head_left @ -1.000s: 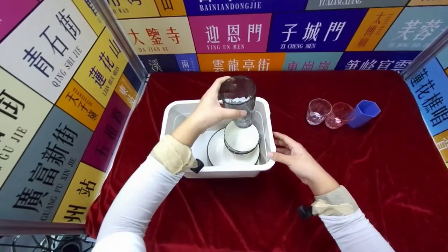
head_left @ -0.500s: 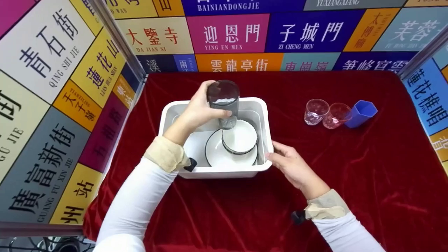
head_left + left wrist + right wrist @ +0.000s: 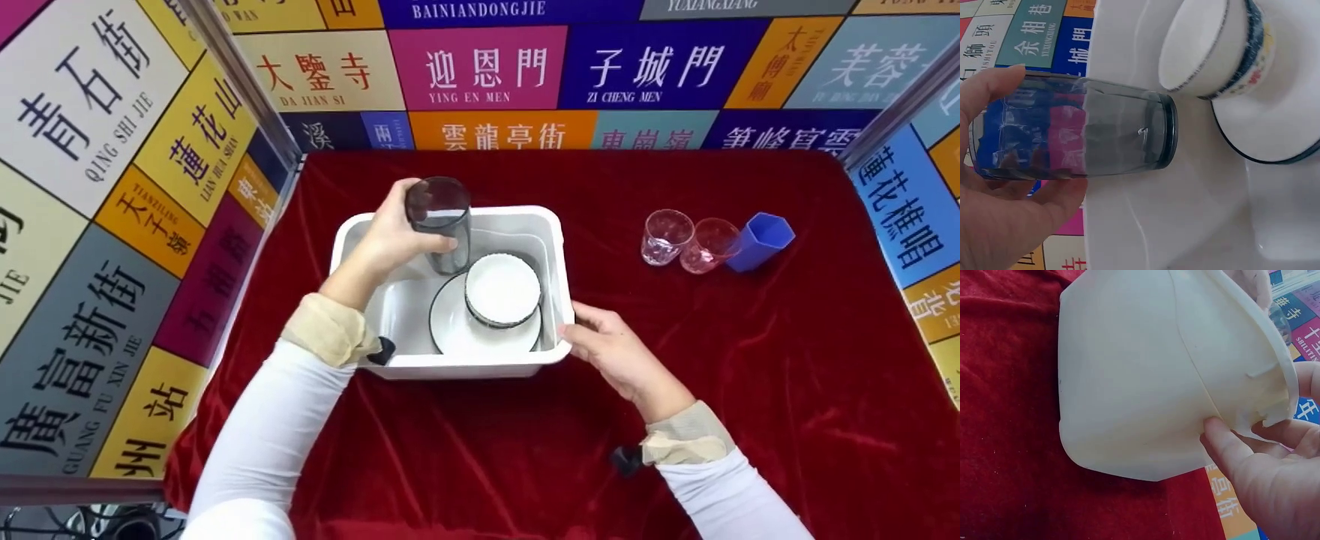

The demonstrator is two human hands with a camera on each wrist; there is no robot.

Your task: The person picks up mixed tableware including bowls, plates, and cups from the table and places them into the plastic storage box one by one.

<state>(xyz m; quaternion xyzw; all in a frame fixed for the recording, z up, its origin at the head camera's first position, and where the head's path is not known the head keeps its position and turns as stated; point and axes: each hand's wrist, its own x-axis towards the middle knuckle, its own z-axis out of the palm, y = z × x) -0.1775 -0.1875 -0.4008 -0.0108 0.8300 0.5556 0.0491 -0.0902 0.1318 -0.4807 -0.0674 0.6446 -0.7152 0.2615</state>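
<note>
A tall smoky grey drinking glass (image 3: 444, 225) is gripped by my left hand (image 3: 388, 238), thumb on its near side. The glass hangs upright over the back left of a white plastic basin (image 3: 465, 362); the left wrist view shows its thick base (image 3: 1168, 130) apart from the crockery. Inside the basin, a white bowl (image 3: 503, 289), which looks stacked, rests on a dark-rimmed white plate (image 3: 454, 330). My right hand (image 3: 621, 352) holds the basin's right rim near its front corner. In the right wrist view its fingers (image 3: 1230, 447) curl about the basin's edge (image 3: 1292, 382).
To the right on the red velvet cloth (image 3: 750, 390) stand a clear tumbler (image 3: 667, 236), a pink tumbler (image 3: 710, 246) and a blue hexagonal cup (image 3: 760, 241), close together. Panels with printed signs (image 3: 480, 67) border the table at the back and sides.
My left hand has carried the grey glass leftward and slightly down, from beside the bowl to the basin's back left. The right hand keeps its hold on the rim.
</note>
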